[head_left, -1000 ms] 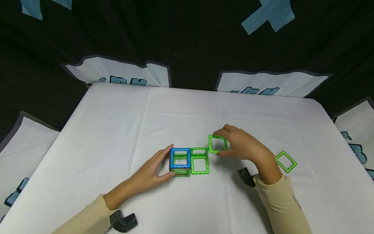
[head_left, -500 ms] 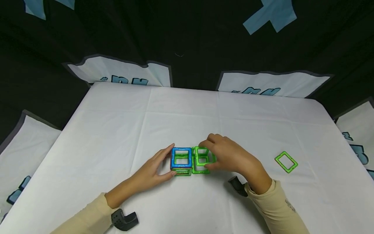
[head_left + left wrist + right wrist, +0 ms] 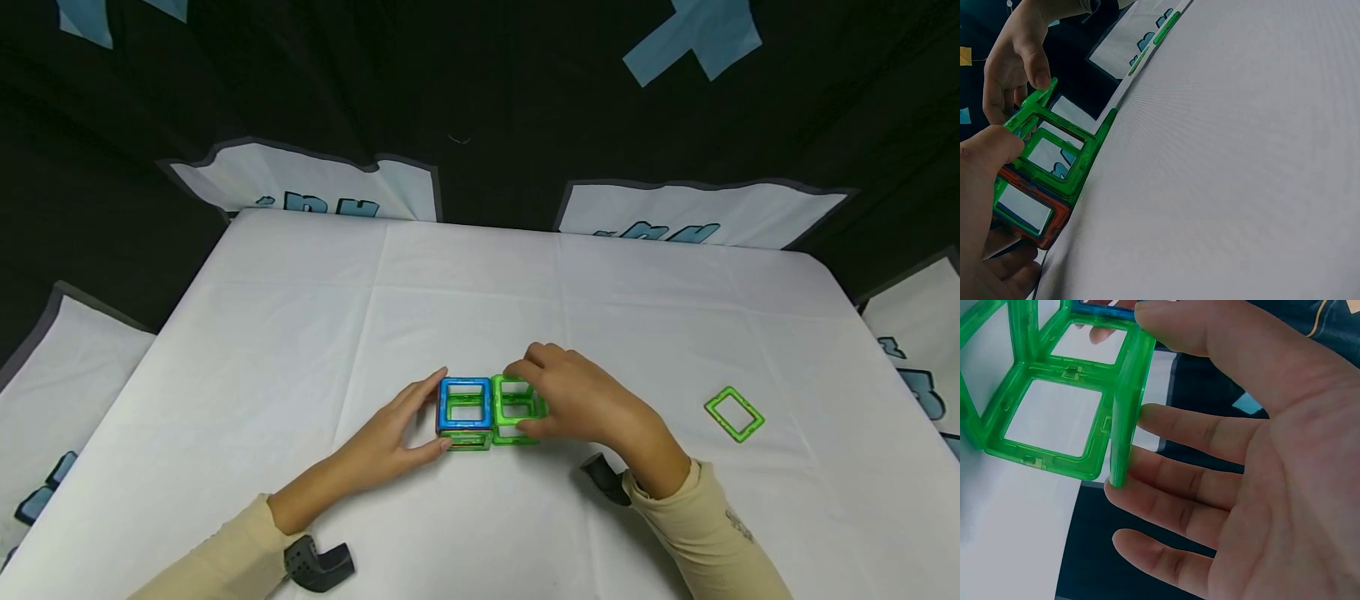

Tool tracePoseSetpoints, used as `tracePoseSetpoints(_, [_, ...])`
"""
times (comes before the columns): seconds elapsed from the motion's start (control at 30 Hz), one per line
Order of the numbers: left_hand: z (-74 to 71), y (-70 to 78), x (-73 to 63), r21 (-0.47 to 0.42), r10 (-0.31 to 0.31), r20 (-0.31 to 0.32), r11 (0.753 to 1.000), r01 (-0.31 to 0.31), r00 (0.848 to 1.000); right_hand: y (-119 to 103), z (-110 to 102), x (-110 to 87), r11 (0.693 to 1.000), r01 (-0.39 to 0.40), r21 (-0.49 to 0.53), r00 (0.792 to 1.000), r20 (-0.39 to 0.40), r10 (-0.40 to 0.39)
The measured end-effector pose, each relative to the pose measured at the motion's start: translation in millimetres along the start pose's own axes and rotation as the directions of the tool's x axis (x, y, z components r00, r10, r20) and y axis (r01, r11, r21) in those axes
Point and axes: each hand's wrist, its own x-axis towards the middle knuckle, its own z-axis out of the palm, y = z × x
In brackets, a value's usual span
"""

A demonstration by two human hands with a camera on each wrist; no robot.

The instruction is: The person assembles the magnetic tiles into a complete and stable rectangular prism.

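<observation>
In the head view, a cube of magnetic tiles with a blue top (image 3: pixel 465 425) stands near the table's middle. My left hand (image 3: pixel 393 433) holds its left side, thumb at the front and fingers behind. A red-edged tile (image 3: pixel 1057 225) shows in the left wrist view. Joined to the cube's right are green square tiles (image 3: pixel 517 441), one flat and others upright. My right hand (image 3: pixel 592 400) pinches another green square magnetic tile (image 3: pixel 497 402) over them. In the right wrist view that tile (image 3: pixel 1127 400) is edge-on between thumb and fingers, meeting the blue edge (image 3: pixel 1104 311).
One loose green square tile (image 3: pixel 722 423) lies flat on the white-covered table (image 3: pixel 637 308), to the right. Dark wrist-worn devices sit at the left wrist (image 3: pixel 318 567) and right wrist (image 3: pixel 606 479). A black curtain (image 3: pixel 495 108) hangs behind the table.
My right hand has carried the green tile left and toward me, from beside the structure to over its right part, against the blue-topped cube. My left hand has stayed on the cube.
</observation>
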Motion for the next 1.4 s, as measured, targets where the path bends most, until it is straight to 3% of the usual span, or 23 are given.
tracePoseSetpoints(1.13, [4.8,1.3,3.0,0.009,0.014,0.018,1.0,-0.014,1.0,-1.0,0.7,-6.6,0.999,-0.039,0.004,0.999,0.032,0.039])
tracePoseSetpoints(1.27, [3.1,0.1,1.3,0.025,0.006,0.011,1.0,-0.007,1.0,4.3,-3.9,-10.6,0.997,-0.076,0.032,0.997,0.03,0.075])
tracePoseSetpoints(1.4, [0.9,-0.6,0.9,0.031,0.003,0.006,1.0,-0.004,1.0,24.0,-8.6,-30.3,0.983,-0.162,0.081,0.987,0.004,0.162])
